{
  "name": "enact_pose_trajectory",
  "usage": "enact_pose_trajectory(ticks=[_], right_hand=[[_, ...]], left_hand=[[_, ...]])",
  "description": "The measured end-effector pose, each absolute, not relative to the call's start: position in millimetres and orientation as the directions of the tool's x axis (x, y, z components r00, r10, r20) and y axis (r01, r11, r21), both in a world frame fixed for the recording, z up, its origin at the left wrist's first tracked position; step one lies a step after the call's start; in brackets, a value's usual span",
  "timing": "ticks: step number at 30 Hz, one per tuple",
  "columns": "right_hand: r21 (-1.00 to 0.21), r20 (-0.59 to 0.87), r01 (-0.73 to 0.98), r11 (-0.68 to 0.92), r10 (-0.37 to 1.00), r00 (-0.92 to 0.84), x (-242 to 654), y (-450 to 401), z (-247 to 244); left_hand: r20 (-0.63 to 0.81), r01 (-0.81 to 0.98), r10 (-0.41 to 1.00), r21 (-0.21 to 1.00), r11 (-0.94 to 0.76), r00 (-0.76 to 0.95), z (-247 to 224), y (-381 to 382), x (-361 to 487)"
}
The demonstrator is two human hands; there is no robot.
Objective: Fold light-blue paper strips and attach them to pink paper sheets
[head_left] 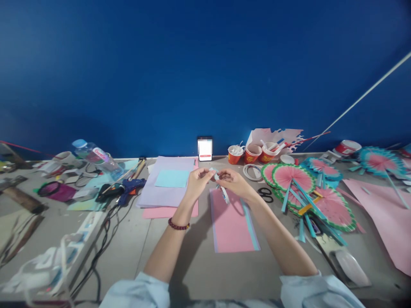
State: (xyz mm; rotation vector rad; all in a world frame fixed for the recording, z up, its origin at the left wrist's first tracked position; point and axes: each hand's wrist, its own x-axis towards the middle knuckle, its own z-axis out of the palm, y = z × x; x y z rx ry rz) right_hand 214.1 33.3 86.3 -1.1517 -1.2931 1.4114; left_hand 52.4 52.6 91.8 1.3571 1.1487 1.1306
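Note:
My left hand [198, 182] and my right hand [233, 182] meet at the middle of the desk, fingertips pinched together on a small whitish strip [225, 196]. One end of it hangs down below my right fingers; its exact kind is too small to tell. Beneath my hands lies a pink paper rectangle [233, 229] with lilac and light-blue paper along its edges. Beside my left hand, a light-blue paper piece [171, 178] rests on lilac sheets [149, 194], with pink paper under them. Black-handled scissors [266, 195] lie right of my right hand.
A phone [205, 149] stands against the blue wall. Red paper cups [252, 154] and a white tape roll [252, 172] sit behind my right hand. Watermelon-patterned paper fans [293, 177] pile up at right. On the left are a bottle [96, 156], a glue gun [131, 188] and a power strip [81, 241].

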Motion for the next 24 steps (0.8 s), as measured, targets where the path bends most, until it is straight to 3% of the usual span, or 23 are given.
enact_pose_trajectory(ticks=[24], right_hand=[[-0.964, -0.259, 0.004, -0.268, 0.926, -0.274, 218.1, 33.4, 93.2]], left_hand=[[0.072, -0.023, 0.987, 0.997, -0.069, 0.141, 98.5, 53.4, 49.1]])
